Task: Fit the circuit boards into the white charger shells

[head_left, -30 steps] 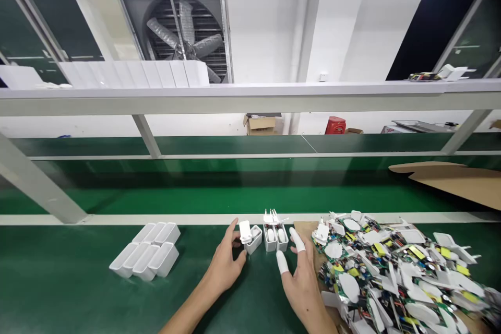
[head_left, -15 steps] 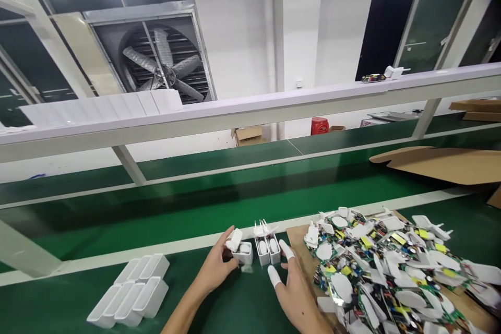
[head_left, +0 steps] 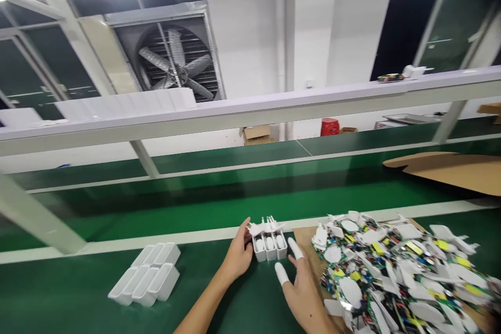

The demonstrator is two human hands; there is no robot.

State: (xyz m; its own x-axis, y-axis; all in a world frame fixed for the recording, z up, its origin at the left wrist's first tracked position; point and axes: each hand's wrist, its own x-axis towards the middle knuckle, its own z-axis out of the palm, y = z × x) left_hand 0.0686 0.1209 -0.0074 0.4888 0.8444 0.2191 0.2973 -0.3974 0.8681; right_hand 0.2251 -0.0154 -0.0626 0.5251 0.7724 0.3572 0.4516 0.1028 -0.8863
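Green bench (head_left: 78, 292), wall fan (head_left: 172, 65) up behind the rail. My left hand (head_left: 238, 255) grips the left end of the three cases (head_left: 269, 244), thumb behind. Right hand (head_left: 303, 292) is flat, fingers spread, just right of them. Board pile (head_left: 391, 271) to its right, empty shells (head_left: 146, 274) well left.

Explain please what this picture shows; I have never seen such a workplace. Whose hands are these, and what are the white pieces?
The camera sits on a person's head and looks forward and down, so both bare hands are that person's own. The left hand touches a row of three small white housings standing on the green surface; whether it grips one is unclear. The right hand, open, wears white fingertip covers. At the right lies a pile of circuit boards on cardboard; at the left, empty white shells.
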